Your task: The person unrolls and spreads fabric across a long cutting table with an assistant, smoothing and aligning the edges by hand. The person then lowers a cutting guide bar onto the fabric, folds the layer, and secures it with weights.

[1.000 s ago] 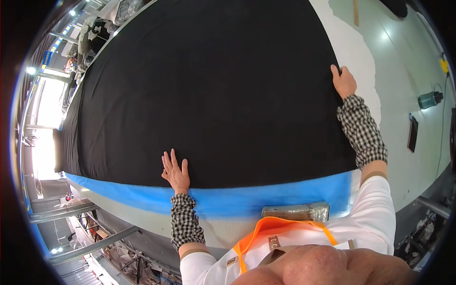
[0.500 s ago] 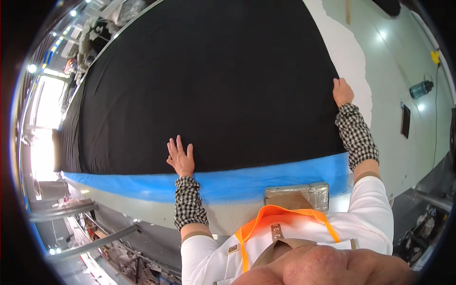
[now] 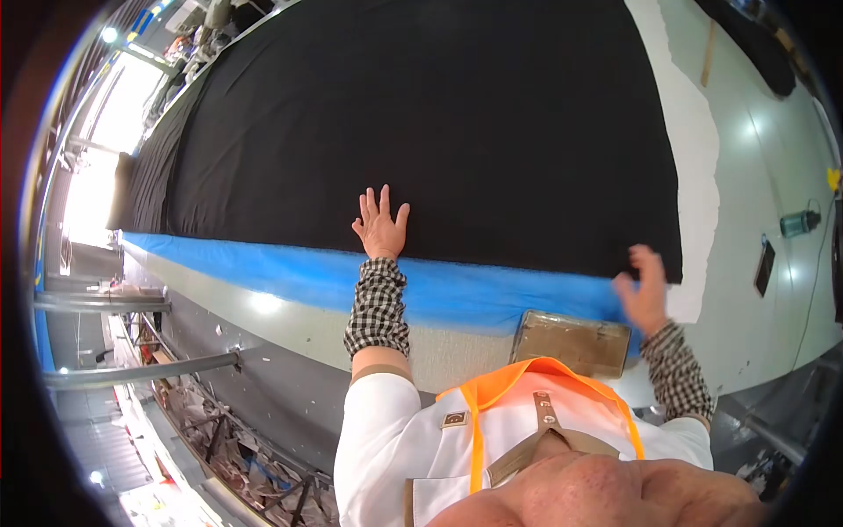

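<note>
Black fabric (image 3: 439,140) lies spread over the table, with blue sheeting (image 3: 395,285) showing along its near edge. My left hand (image 3: 383,230) rests flat on the fabric close to that edge, fingers spread. Over the fabric's near right corner is my right hand (image 3: 647,294), a little blurred, thumb and fingers apart and nothing seen in them. Whether it touches the cloth I cannot tell. A block wrapped in clear tape (image 3: 571,344) sits by the table's near edge, left of my right hand.
White paper (image 3: 694,176) with a torn edge sticks out right of the fabric. Farther right on the table (image 3: 746,202) are a phone (image 3: 765,265), a bottle (image 3: 799,223) and a cable. A dark bundle (image 3: 755,48) lies at the far right. Metal bars (image 3: 149,373) stand at the left.
My right hand has left the fabric's right edge and come nearer to me, to the near corner. My left hand stays flat, now farther from the near edge. The view has turned.
</note>
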`<state>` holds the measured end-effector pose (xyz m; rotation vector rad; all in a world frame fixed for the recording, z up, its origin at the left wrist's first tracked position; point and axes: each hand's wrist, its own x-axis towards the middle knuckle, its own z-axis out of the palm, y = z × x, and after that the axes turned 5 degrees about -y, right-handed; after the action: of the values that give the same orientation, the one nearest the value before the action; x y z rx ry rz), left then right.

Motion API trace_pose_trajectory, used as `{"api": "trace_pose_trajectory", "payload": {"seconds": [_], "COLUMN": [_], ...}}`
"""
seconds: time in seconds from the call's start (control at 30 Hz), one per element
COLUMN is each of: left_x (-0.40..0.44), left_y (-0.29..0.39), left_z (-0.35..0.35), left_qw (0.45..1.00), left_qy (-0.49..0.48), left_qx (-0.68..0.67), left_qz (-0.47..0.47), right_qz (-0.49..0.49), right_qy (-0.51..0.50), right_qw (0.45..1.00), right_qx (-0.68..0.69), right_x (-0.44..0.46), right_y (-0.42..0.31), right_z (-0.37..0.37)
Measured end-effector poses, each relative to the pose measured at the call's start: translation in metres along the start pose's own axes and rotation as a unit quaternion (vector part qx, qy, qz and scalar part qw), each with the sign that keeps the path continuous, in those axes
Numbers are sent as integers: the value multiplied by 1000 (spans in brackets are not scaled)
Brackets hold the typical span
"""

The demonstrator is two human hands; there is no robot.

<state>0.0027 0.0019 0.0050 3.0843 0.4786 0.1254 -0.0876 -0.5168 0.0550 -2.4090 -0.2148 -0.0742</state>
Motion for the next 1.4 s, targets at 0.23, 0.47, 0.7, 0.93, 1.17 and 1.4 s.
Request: {"api": "trace_pose_trajectory", "payload": {"seconds": [0.23, 0.47, 0.7, 0.93, 1.17, 1.4], "left_x": [2, 2, 0, 1, -1, -4], "left_y": [1, 1, 4, 4, 2, -3], "left_z": [8, 10, 7, 3, -1, 4], "left_qw": [1000, 1000, 1000, 1000, 993, 997], "left_qy": [18, -1, 3, 1, 108, 45], "left_qx": [14, 17, 10, -3, -32, -68], "left_qz": [18, 9, 5, -1, 39, 10], "right_qz": [-142, -141, -155, -99, -74, -229], "right_qy": [-289, -321, -195, -23, -54, -91], "right_qw": [921, 916, 950, 963, 960, 957], "right_qx": [-220, -196, -186, -250, -265, -155], "right_x": [-105, -85, -35, 117, 140, 7], "right_y": [-70, -72, -83, -50, -20, -96], "right_z": [46, 40, 9, 3, 31, 144]}}
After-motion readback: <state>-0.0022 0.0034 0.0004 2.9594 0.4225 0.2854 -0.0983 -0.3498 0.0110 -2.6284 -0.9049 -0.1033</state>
